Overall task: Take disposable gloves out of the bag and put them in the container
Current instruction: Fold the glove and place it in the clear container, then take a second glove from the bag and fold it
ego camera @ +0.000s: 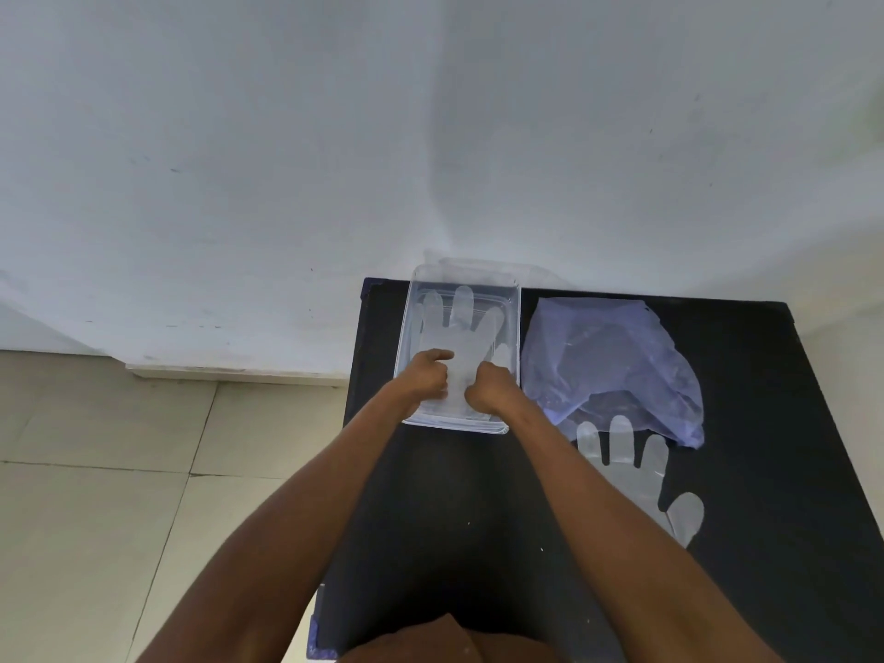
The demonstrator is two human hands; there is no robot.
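Observation:
A clear plastic container (512, 299) stands at the far left of the black table (765, 375). A translucent disposable glove (461, 323) lies flat inside it, fingers pointing away from me. My left hand (428, 375) and my right hand (490, 387) are both inside the container, fingers curled on the cuff end of that glove. A crumpled pale blue plastic bag (607, 366) lies to the right of the container. A second translucent glove (631, 471) lies flat on the table just in front of the bag.
The table stands against a white wall (287, 136). Its left edge borders a beige tiled floor (95, 471). The container's clear lid (488, 265) leans behind it against the wall.

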